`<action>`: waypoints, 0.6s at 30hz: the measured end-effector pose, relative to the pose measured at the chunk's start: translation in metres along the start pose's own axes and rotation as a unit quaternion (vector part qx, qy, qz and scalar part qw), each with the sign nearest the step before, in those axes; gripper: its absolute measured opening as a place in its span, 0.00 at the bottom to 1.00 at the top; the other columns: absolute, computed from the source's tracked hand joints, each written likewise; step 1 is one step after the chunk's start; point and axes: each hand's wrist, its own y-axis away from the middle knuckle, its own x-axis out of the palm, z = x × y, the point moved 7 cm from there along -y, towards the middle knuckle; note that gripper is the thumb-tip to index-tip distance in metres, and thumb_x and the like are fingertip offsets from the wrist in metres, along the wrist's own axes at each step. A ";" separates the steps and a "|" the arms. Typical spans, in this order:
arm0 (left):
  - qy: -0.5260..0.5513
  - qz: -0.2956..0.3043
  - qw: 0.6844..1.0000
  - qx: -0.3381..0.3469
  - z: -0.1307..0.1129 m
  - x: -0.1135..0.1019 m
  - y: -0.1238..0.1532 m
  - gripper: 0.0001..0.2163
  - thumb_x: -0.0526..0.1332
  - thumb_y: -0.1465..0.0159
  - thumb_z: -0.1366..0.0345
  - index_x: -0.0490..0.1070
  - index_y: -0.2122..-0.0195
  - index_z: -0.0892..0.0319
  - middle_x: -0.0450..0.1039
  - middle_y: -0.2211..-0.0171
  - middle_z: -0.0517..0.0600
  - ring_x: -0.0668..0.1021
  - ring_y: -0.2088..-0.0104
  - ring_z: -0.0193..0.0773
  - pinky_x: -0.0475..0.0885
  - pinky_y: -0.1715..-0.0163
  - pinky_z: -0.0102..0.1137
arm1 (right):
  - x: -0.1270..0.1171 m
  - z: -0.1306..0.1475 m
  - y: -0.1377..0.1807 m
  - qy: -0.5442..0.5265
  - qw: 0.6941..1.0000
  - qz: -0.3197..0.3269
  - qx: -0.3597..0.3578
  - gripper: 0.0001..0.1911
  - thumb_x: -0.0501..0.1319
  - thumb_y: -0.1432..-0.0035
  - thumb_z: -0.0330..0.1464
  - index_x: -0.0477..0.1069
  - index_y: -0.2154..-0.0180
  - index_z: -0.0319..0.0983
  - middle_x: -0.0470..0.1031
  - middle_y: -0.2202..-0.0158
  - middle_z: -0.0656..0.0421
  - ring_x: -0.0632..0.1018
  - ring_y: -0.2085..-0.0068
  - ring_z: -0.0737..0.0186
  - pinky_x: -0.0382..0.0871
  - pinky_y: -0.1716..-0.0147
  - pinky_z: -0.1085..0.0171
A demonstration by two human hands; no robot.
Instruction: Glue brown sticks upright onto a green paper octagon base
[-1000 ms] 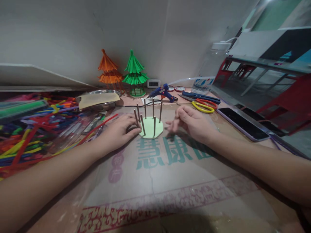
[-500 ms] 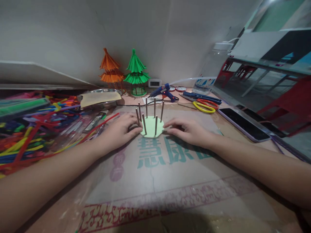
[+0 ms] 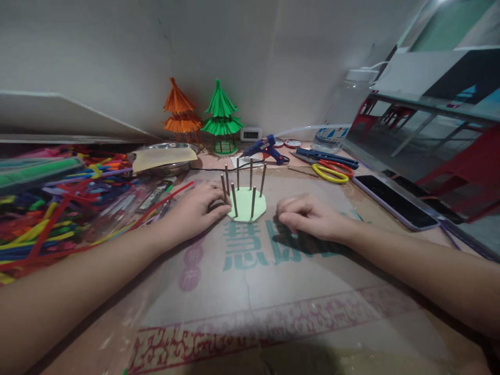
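Observation:
A light green, many-sided base (image 3: 246,204) lies flat in front of me, with several thin brown sticks (image 3: 253,202) standing upright around its edge. My left hand (image 3: 209,204) is at its left side, thumb and fingers closed on the rim near the leftmost sticks. Apart from the base, to its right, my right hand (image 3: 302,212) rests low over the sheet with its fingers curled in and nothing visible in them.
Orange (image 3: 179,109) and green (image 3: 222,112) tiered models stand by the wall. A glue gun (image 3: 265,148), scissors (image 3: 332,171), a phone (image 3: 394,200) and a bottle (image 3: 336,114) are behind and right. Colourful pipe cleaners (image 3: 47,219) crowd the left beside a metal bowl (image 3: 167,165).
My right hand has let go of the base's right edge and drawn back to the right, its fingers curling in. My left hand stays at the left edge.

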 end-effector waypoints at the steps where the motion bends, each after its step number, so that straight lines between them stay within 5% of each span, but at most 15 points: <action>1: 0.000 -0.001 1.000 0.002 0.000 0.000 0.000 0.13 0.56 0.30 0.56 0.75 0.57 0.57 0.76 0.52 0.55 0.76 0.51 0.47 0.70 0.48 0.42 | -0.002 0.002 0.001 0.003 1.000 -0.019 -0.006 0.26 0.53 0.29 0.40 0.65 0.80 0.39 0.66 0.77 0.60 0.71 0.72 0.65 0.67 0.68 0.65; 9: -0.002 0.002 1.000 -0.007 -0.001 -0.001 0.000 0.12 0.56 0.31 0.56 0.75 0.58 0.57 0.76 0.51 0.55 0.75 0.49 0.48 0.69 0.47 0.43 | 0.018 0.027 0.004 0.131 0.984 -0.006 -0.119 0.08 0.58 0.33 0.33 0.72 0.65 0.38 0.82 0.57 0.48 0.80 0.56 0.57 0.73 0.55 0.57; 18: 0.003 -0.010 1.000 -0.002 0.000 -0.001 0.000 0.12 0.57 0.31 0.57 0.76 0.58 0.57 0.76 0.53 0.55 0.76 0.51 0.48 0.70 0.49 0.42 | 0.015 0.020 0.004 0.212 0.971 -0.005 -0.111 0.10 0.56 0.32 0.33 0.75 0.59 0.38 0.83 0.57 0.50 0.80 0.60 0.57 0.74 0.58 0.58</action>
